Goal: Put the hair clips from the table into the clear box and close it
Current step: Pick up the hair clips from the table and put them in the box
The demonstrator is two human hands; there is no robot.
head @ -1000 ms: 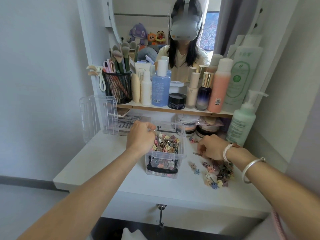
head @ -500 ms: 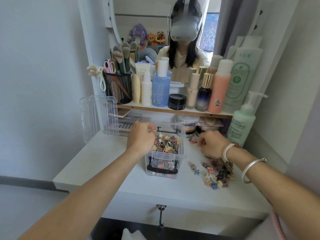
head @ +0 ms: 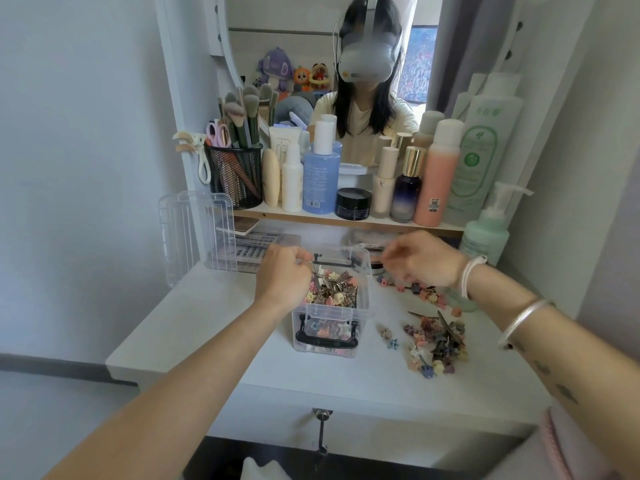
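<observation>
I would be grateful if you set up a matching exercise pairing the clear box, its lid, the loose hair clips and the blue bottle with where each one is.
Things:
1. clear box
2. lid
3. loose hair clips
4. blue bottle

Places:
A. on the shelf below the mirror
B. on the table, right of the box
C. standing on edge at the table's back left
D. mid-table, open, partly filled

Pairs: 1-D, 2-C, 3-B, 4-A

Soft, even daylight (faint shadows); wide-angle bending at edges; right hand motion-blurred
</observation>
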